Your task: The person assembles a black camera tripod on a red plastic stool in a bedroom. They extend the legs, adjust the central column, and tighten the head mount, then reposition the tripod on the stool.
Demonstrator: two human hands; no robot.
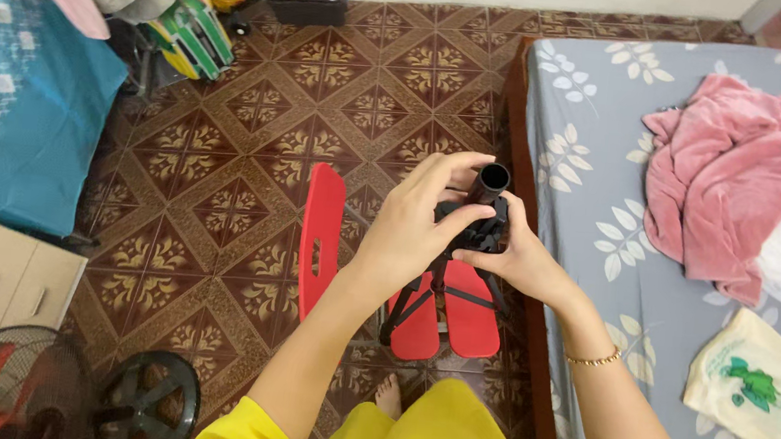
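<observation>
Two hands meet at the middle of the frame on a black tripod (465, 254) standing on a red chair (332, 243). The left hand (413, 226) is closed over its head beside the black tube (489, 183), and the right hand (519, 254) clasps it from the bed (592, 171) side.

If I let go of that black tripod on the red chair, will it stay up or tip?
The black tripod probably tips easily: its thin legs stand on the small seat of the red chair, near the edge. The tube on its head makes it look top-heavy. Left hand and right hand both grip the head, apparently steadying it.
</observation>
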